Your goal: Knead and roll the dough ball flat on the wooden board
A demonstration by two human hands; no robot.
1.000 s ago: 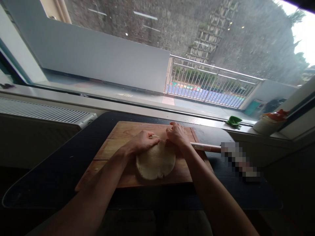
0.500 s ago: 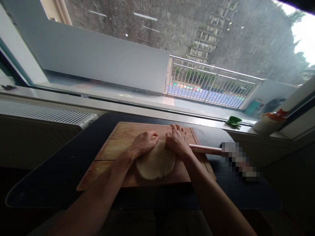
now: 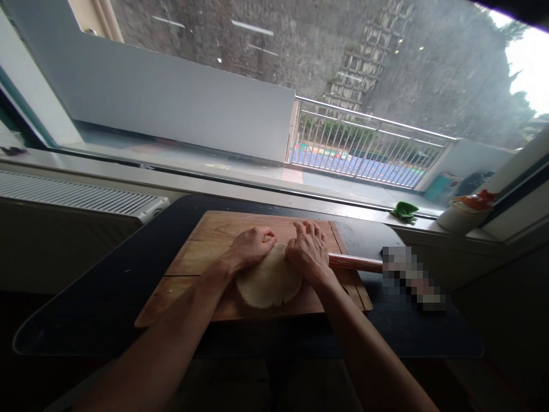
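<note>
A flat, rounded piece of pale dough (image 3: 269, 283) lies on the wooden cutting board (image 3: 189, 257), with small cracks along its near edge. My left hand (image 3: 252, 246) is closed at the dough's far left edge, thumb and fingertips pinched together on it. At the far right edge my right hand (image 3: 307, 249) rests with fingers apart and bent forward, its thumb side touching the dough. A reddish-brown rod, like a rolling pin (image 3: 355, 262), sticks out to the right beyond my right hand; its left end is hidden behind that hand.
The board lies on a dark table (image 3: 98, 280) beside a window sill. A blurred-out object (image 3: 414, 277) lies at the table's right. On the sill are a green object (image 3: 405, 212) and a white pot (image 3: 461, 220) with something orange on top. A radiator (image 3: 81, 197) is at left.
My right hand's fingers have drawn back and bent a little. My left hand stays pinched at the dough's edge. The whole view has shifted slightly.
</note>
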